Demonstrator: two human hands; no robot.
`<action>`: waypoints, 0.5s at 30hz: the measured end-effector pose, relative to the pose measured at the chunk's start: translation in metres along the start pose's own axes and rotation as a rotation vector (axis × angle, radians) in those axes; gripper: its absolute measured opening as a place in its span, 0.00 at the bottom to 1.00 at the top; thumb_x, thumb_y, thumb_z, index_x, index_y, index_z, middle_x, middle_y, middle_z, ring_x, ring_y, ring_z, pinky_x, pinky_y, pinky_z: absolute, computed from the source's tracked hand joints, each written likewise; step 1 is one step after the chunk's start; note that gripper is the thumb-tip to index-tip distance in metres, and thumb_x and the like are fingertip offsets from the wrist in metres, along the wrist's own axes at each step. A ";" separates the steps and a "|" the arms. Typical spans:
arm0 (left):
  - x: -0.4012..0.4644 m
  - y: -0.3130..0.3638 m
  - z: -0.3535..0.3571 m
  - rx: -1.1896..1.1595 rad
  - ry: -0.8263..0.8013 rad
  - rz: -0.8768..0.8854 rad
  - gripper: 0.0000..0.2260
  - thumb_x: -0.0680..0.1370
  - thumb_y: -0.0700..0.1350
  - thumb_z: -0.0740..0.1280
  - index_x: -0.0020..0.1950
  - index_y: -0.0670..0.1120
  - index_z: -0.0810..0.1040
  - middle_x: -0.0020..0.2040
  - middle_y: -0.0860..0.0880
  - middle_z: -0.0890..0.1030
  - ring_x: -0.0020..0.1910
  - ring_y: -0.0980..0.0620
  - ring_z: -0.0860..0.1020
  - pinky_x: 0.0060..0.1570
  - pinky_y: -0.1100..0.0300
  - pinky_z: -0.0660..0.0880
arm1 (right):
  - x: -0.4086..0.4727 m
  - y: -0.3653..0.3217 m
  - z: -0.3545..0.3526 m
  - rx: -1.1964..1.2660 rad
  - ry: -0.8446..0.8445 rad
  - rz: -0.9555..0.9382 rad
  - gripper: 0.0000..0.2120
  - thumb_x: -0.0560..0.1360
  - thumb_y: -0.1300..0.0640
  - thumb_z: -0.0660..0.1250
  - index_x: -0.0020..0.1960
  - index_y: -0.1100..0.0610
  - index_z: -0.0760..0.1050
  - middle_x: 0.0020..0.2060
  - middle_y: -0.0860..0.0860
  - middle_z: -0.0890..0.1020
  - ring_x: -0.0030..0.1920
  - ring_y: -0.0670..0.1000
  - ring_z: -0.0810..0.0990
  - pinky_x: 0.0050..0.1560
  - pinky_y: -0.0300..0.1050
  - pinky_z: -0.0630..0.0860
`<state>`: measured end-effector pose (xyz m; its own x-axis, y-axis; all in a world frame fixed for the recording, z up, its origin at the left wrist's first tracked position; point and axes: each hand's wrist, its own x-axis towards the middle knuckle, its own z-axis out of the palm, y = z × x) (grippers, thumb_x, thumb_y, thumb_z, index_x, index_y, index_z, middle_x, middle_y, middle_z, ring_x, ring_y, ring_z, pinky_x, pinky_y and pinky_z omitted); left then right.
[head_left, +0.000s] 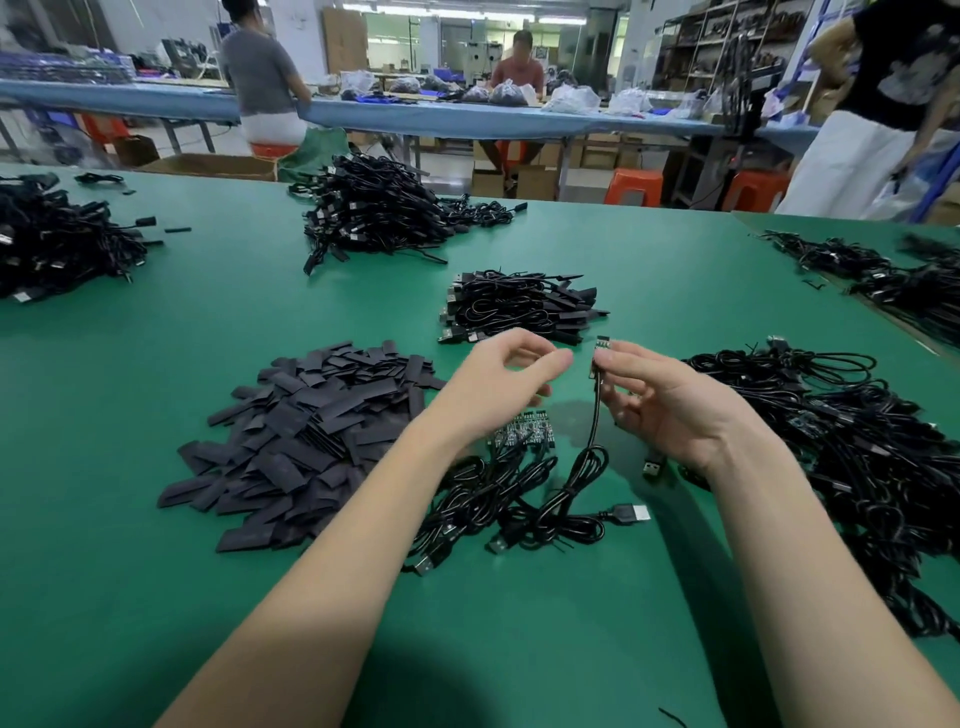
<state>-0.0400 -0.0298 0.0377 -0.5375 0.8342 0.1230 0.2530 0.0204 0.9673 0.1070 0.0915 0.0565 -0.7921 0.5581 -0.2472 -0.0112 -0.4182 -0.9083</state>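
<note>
Right hand (670, 410) is pinching the small circuit board (600, 356) upright above the green table (675, 249), limp cable (595, 426) dangling: light and likely fragile, so gripping board edges, not the joint; left hand (498, 384) is hovering curled, contents unclear.

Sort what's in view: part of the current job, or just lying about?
In the job: right hand, cabled board it holds, left hand, sleeve pile, small cable bunch.
Lying about: far cable heap, orange stools, blue bench.
</note>
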 end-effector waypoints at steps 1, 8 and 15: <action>-0.002 0.001 0.006 -0.117 -0.053 -0.059 0.07 0.79 0.47 0.71 0.53 0.46 0.80 0.49 0.48 0.84 0.43 0.55 0.83 0.50 0.58 0.82 | 0.002 0.001 0.000 0.014 0.017 0.003 0.21 0.62 0.59 0.79 0.53 0.55 0.77 0.36 0.48 0.84 0.30 0.44 0.79 0.30 0.33 0.77; -0.013 -0.001 0.028 -0.440 -0.079 -0.156 0.07 0.77 0.34 0.71 0.52 0.42 0.77 0.43 0.43 0.83 0.34 0.54 0.80 0.40 0.66 0.79 | 0.004 0.002 0.001 -0.083 0.048 0.006 0.19 0.65 0.59 0.77 0.55 0.59 0.79 0.37 0.50 0.86 0.33 0.46 0.83 0.35 0.34 0.79; -0.016 -0.007 0.036 -0.492 -0.038 -0.204 0.07 0.78 0.32 0.69 0.50 0.43 0.75 0.37 0.47 0.82 0.36 0.51 0.83 0.42 0.64 0.80 | 0.002 -0.011 0.015 -0.685 0.327 -0.301 0.04 0.74 0.54 0.76 0.48 0.52 0.83 0.46 0.51 0.86 0.41 0.47 0.84 0.45 0.38 0.81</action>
<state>-0.0039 -0.0234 0.0210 -0.5048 0.8597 -0.0778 -0.2659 -0.0691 0.9615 0.0964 0.0866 0.0709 -0.5954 0.8018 0.0506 0.2646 0.2552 -0.9300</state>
